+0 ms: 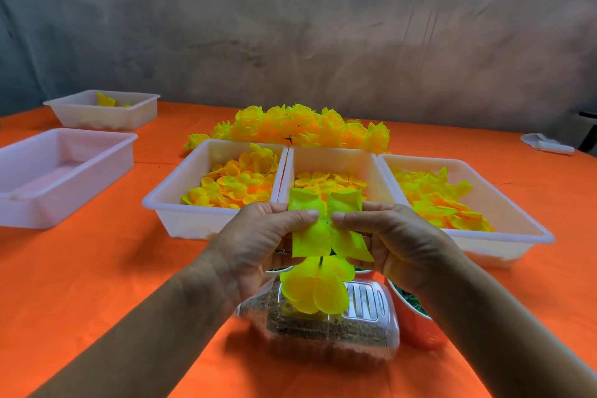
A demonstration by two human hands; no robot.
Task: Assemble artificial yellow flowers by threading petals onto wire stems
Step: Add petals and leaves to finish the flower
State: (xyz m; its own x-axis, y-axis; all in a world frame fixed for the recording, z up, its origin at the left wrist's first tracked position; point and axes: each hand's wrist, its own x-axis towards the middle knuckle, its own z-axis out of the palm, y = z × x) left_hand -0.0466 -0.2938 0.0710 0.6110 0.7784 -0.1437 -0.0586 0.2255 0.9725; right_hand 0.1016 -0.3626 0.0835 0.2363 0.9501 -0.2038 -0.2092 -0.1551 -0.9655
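Observation:
A large yellow petal piece (326, 229) with squarish lobes is held up between both hands at the middle of the view. My left hand (258, 245) pinches its left side with thumb on top, and my right hand (397, 242) pinches its right side. A thin dark wire stem (321, 260) runs down from the piece's centre. Below it on the same stem sits a layer of rounded yellow petals (318, 289). The stem's lower end is hidden behind those petals.
Three white trays of yellow petals (168, 203) (290, 168) (504, 223) stand side by side behind my hands, with a pile of finished yellow flowers (303, 126) beyond. A clear plastic container of brown grains (326, 329) and an orange pot (416, 323) sit below. Two more white trays (64, 171) (103, 110) stand at the left.

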